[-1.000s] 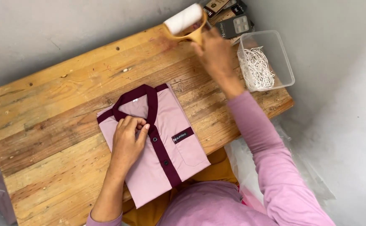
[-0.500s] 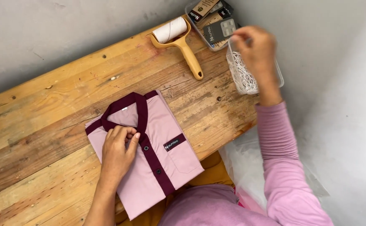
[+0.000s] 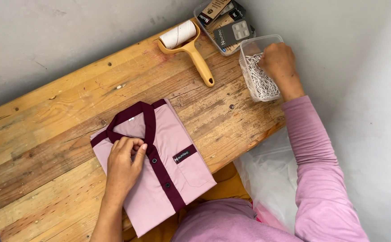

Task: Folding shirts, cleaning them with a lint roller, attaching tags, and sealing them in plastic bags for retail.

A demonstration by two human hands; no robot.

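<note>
Head view looks down on a folded pink cotton shirt with maroon collar and button placket (image 3: 159,170), lying flat near the front edge of the worn wooden plank table (image 3: 47,134). The left hand (image 3: 124,163) rests on it just below the collar, fingers curled and pinching at the placket by the top button; what, if anything, lies between the fingertips cannot be told. The right hand (image 3: 278,62) is down inside the clear plastic tub of white string loops (image 3: 260,80) at the table's far right corner, fingers closed among the strings, though whether it has hold of one is hidden.

The shirt looks light, soft and limp, likely to slip out of its fold if dragged, so pressing flat or lifting from beneath both edges would suit it. The strings look thin and tangle-prone.

Beside the tub lies a yellow-handled lint roller with a white roll (image 3: 186,45), and behind it a clear tray of dark and brown card tags (image 3: 224,22). A crumpled clear plastic bag (image 3: 271,179) hangs off the table's near right side.
</note>
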